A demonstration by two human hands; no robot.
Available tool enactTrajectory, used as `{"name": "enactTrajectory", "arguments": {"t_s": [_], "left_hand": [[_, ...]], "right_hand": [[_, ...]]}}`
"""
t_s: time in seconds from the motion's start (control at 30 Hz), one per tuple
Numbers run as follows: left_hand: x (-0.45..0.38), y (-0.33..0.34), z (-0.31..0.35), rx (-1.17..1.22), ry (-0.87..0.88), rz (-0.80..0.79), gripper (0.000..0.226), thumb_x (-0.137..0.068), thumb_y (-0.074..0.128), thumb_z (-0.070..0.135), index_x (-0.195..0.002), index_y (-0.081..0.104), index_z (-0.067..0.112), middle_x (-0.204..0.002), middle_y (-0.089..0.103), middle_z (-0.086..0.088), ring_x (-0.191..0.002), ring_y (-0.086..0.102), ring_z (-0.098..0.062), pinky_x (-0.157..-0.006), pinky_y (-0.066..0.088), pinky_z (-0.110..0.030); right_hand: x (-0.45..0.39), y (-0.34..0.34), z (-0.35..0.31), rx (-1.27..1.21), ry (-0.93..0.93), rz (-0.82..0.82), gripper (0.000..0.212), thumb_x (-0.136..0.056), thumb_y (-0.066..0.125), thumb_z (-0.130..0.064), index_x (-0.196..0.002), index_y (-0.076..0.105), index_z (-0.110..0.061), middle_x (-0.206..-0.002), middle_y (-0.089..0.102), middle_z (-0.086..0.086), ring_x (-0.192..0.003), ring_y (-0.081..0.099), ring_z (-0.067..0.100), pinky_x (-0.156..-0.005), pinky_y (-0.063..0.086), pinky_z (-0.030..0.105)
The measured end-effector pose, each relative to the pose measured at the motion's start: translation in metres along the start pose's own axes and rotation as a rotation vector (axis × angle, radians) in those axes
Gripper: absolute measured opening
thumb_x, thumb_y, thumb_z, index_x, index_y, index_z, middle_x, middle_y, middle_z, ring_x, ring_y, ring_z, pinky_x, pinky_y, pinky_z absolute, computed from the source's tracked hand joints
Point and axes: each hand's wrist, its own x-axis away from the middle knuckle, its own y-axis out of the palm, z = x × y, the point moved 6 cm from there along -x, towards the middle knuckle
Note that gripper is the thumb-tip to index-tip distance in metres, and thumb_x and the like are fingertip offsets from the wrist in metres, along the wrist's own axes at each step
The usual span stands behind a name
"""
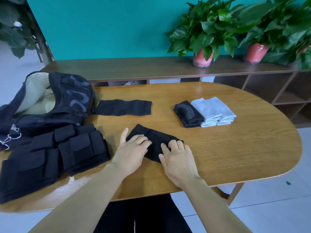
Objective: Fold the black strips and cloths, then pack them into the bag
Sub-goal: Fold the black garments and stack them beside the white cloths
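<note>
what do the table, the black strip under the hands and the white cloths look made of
Table: wood or wood-look veneer, going by the grain lines; the soft sheen suggests a smooth sealed finish.
Black strip: soft matte fabric, perhaps a stretchy knit; it creases under the left hand and right hand.
White cloths: soft, slightly fuzzy fabric, maybe microfibre or cotton; the folded edges look rounded.

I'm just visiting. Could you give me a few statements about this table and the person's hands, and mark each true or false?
1. Both hands rest on the black cloth at the table's near edge. True.
2. The bag lies zipped shut. False: it gapes open, its pale lining showing.
3. Two white folded cloths lie beside a black folded one. True.
4. The black strip near the bag is rolled up. False: it lies flat and unfolded.
</note>
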Motion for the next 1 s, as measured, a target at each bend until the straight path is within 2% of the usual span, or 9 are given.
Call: {"name": "enactTrajectory", "arguments": {"t_s": [0.13, 0.2, 0.3, 0.4, 0.5, 0.57, 0.77, 0.9, 1.0], "left_hand": [[0.009, -0.006, 0.012, 0.054, -0.075, 0.207, 0.032, -0.08, 0.075, 0.016, -0.109, 0.07, 0.027, -0.114, 0.065, 0.009, -0.109, 0.061, -0.013, -0.109, 0.015, -0.049], [0.021, -0.008, 0.028, 0.138, -0.142, 0.303, 0.027, -0.077, 0.077, 0.016, -0.101, 0.072, 0.028, -0.104, 0.065, 0.011, -0.094, 0.064, -0.013, -0.099, 0.025, -0.043], [0.034, -0.001, 0.049, 0.212, -0.226, 0.345, 0.016, -0.082, 0.073, 0.022, -0.096, 0.072, 0.028, -0.096, 0.063, 0.011, -0.087, 0.062, -0.013, -0.091, 0.03, -0.041], [0.038, 0.007, 0.05, 0.175, -0.278, 0.341, 0.011, -0.086, 0.068, 0.027, -0.095, 0.072, 0.028, -0.095, 0.064, 0.011, -0.089, 0.062, -0.014, -0.095, 0.028, -0.043], [0.037, 0.005, 0.038, 0.113, -0.292, 0.314, 0.014, -0.09, 0.056, 0.031, -0.094, 0.07, 0.03, -0.095, 0.063, 0.013, -0.09, 0.062, -0.012, -0.103, 0.023, -0.047], [0.037, 0.005, 0.026, 0.099, -0.281, 0.285, 0.016, -0.092, 0.052, 0.031, -0.094, 0.067, 0.032, -0.097, 0.062, 0.016, -0.091, 0.062, -0.01, -0.106, 0.018, -0.049], [0.042, 0.008, -0.012, 0.132, -0.165, 0.215, 0.016, -0.089, 0.062, 0.021, -0.101, 0.062, 0.031, -0.106, 0.061, 0.02, -0.099, 0.062, -0.007, -0.11, 0.008, -0.05], [0.042, 0.004, -0.02, 0.13, -0.099, 0.18, 0.018, -0.088, 0.065, 0.02, -0.103, 0.063, 0.029, -0.109, 0.062, 0.018, -0.101, 0.063, -0.01, -0.11, 0.007, -0.049], [0.045, -0.002, -0.019, 0.205, -0.056, 0.196, 0.015, -0.094, 0.054, 0.032, -0.104, 0.065, 0.029, -0.114, 0.062, 0.016, -0.107, 0.06, -0.009, -0.112, 0.01, -0.046]], "right_hand": [[-0.013, -0.013, 0.014, -0.013, -0.086, 0.051, 0.043, -0.092, 0.035, -0.03, -0.118, 0.065, -0.015, -0.102, 0.064, 0.001, -0.087, 0.058, 0.023, -0.068, 0.044, 0.033], [-0.021, -0.013, 0.022, -0.014, -0.163, 0.023, 0.04, -0.085, 0.044, -0.017, -0.119, 0.065, -0.015, -0.106, 0.067, -0.001, -0.093, 0.061, 0.022, -0.071, 0.045, 0.033], [-0.03, -0.007, 0.027, -0.063, -0.232, -0.128, 0.048, -0.072, 0.053, 0.003, -0.115, 0.066, -0.013, -0.104, 0.068, 0.002, -0.093, 0.062, 0.026, -0.076, 0.046, 0.035], [-0.028, -0.001, 0.03, -0.022, -0.266, -0.204, 0.043, -0.075, 0.053, 0.004, -0.112, 0.067, -0.014, -0.108, 0.065, 0.001, -0.098, 0.058, 0.024, -0.084, 0.043, 0.033], [-0.017, 0.0, 0.033, -0.086, -0.242, -0.091, 0.035, -0.064, 0.064, 0.004, -0.093, 0.074, -0.014, -0.091, 0.068, 0.002, -0.08, 0.062, 0.024, -0.068, 0.051, 0.033], [-0.007, 0.0, 0.027, -0.102, -0.254, -0.003, 0.03, -0.063, 0.058, 0.0, -0.085, 0.073, -0.014, -0.084, 0.065, 0.001, -0.073, 0.061, 0.023, -0.062, 0.051, 0.032], [0.018, -0.003, -0.003, -0.08, -0.269, 0.097, 0.038, -0.07, 0.046, -0.006, -0.097, 0.071, -0.015, -0.089, 0.065, 0.001, -0.076, 0.059, 0.022, -0.065, 0.047, 0.03], [0.023, 0.0, -0.013, -0.105, -0.22, 0.108, 0.043, -0.075, 0.035, -0.009, -0.1, 0.07, -0.014, -0.091, 0.063, 0.002, -0.078, 0.058, 0.022, -0.066, 0.047, 0.03], [0.023, -0.001, -0.013, -0.112, -0.208, 0.116, 0.036, -0.073, 0.046, -0.006, -0.098, 0.07, -0.014, -0.089, 0.063, 0.002, -0.076, 0.058, 0.023, -0.064, 0.047, 0.031]]}}
